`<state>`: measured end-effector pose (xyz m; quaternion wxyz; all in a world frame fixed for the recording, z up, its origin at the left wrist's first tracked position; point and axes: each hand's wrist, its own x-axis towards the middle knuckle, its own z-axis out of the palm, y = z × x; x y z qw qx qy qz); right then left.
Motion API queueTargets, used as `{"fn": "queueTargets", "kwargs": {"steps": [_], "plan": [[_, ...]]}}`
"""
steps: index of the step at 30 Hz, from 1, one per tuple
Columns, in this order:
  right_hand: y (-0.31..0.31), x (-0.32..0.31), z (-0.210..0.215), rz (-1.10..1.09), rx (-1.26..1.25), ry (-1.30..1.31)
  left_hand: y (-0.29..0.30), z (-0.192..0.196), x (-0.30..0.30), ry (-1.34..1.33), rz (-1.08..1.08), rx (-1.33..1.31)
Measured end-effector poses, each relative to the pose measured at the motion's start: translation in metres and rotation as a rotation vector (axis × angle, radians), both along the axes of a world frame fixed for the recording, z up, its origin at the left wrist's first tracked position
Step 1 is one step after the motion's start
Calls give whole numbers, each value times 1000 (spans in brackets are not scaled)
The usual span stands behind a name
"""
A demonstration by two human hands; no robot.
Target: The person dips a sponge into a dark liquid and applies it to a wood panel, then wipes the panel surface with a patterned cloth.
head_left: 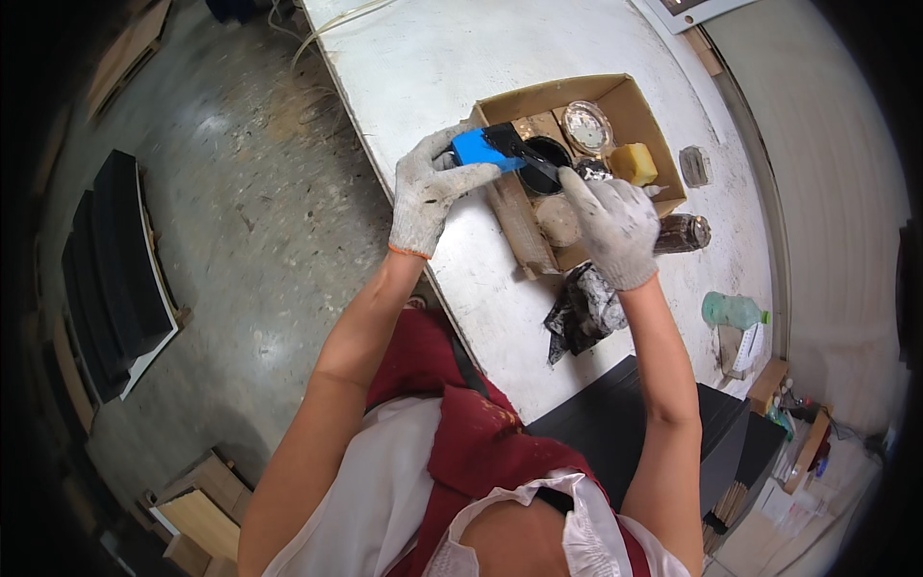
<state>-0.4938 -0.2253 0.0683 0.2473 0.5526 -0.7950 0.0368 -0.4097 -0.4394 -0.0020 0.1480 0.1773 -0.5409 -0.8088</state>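
At far left, well apart from the left hand's fingers, we note dark panels [125, 260] stacked near the floor. Next we find the left hand [426, 188], gloved, thumb and fingers gripping one end of a blue block [471, 151]; we judge this hold keeps the glove off the black coating at the block's other end. That coated end reaches past the fingertips, above the left side of a cardboard box [615, 91], likely so drips fall inside. Between the two hands' fingers we see a flat tool [543, 166], its blade meeting the coated end, and beneath it a dark container [553, 147], presumably kept close for short reaches. The right hand [620, 226], also gloved, has its fingers narrowed on the tool, the index finger laid along it, we believe for steering; its handle is mostly hidden. Just beyond those fingers stands a yellow sponge [632, 163] inside the box. Right of the same hand, outside the box, we record a brown jar [685, 234] lying on the white table [500, 332]
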Motion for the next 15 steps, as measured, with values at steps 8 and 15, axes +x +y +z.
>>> {"fn": "queueTargets", "kwargs": {"steps": [8, 15], "plan": [[-9, 0, 1, -463, -709, -1403, -1, -9, 0, 126, -15, -145], [19, -29, -15, -525, -819, -1689, 3, -11, 1, 166, -3, -243]]}}
